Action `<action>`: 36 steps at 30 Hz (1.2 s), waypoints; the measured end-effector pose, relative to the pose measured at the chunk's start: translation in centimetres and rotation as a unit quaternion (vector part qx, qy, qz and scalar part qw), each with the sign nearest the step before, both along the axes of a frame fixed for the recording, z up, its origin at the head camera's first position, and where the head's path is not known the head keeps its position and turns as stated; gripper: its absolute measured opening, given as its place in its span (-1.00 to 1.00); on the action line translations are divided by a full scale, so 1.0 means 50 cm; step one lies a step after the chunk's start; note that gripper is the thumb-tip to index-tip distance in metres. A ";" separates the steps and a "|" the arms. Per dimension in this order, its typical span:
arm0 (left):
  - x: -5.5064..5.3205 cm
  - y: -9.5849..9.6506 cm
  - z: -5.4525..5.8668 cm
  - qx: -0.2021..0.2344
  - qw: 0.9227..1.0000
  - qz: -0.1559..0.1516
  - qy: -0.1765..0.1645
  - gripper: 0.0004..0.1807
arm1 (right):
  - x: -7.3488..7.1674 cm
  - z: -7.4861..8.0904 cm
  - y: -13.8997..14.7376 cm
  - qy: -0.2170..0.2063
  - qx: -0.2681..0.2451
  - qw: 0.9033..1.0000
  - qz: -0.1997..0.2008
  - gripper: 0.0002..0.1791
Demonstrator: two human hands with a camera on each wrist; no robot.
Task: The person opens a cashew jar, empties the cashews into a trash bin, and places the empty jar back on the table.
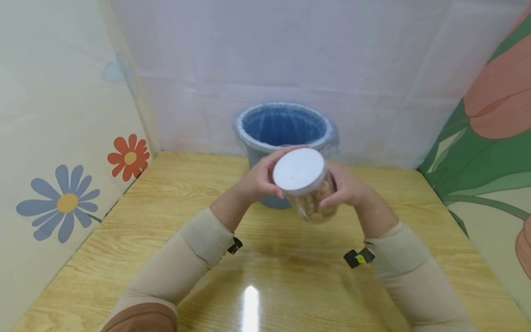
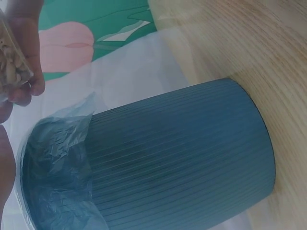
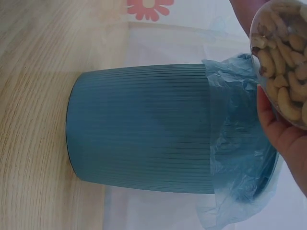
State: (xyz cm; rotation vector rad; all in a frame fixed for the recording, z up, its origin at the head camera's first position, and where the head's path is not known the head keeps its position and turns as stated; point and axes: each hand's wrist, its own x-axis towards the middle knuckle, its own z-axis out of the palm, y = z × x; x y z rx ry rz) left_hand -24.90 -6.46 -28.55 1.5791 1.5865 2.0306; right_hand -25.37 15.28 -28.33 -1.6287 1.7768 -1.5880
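A clear jar of cashews [image 1: 311,205] with a white lid [image 1: 299,169] is held tilted above the table by both hands. My left hand [image 1: 265,177] grips the jar's left side near the lid, and my right hand [image 1: 344,184] holds its right side with the thumb across the front. From below, the right wrist view shows cashews [image 3: 285,62] through the jar's clear bottom. Behind the jar stands a blue ribbed trash bin [image 2: 182,153], upright and lined with a thin translucent bag [image 3: 235,143]. The lid appears closed on the jar.
The bin stands on a wood-grain table [image 1: 191,184] near the white-covered back wall [image 1: 199,106]. Side panels carry painted flowers, with a red flower [image 1: 129,157] on the left and a large tulip [image 1: 502,92] on the right.
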 end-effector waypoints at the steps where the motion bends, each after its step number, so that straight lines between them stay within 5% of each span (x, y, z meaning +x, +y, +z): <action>1: 0.001 0.000 -0.001 0.001 1.000 0.005 0.003 0.25 | 0.000 0.000 -0.002 -0.001 -0.001 1.000 0.002 -0.02; 10: 0.009 0.002 0.003 0.011 0.999 0.049 -0.003 0.23 | 0.008 0.011 -0.002 -0.009 -0.002 0.999 -0.037 -0.01; 16: 0.021 0.008 0.009 0.022 0.992 0.121 -0.031 0.21 | 0.016 0.022 0.000 0.002 0.008 0.992 -0.128 -0.05; 25: 0.037 0.025 0.020 0.033 0.969 0.242 -0.038 0.13 | 0.022 0.019 -0.014 0.033 0.002 0.960 -0.277 -0.02; 36: 0.047 0.035 0.028 0.023 0.945 0.317 -0.081 -0.21 | 0.025 0.015 -0.024 0.100 0.047 0.905 -0.410 0.01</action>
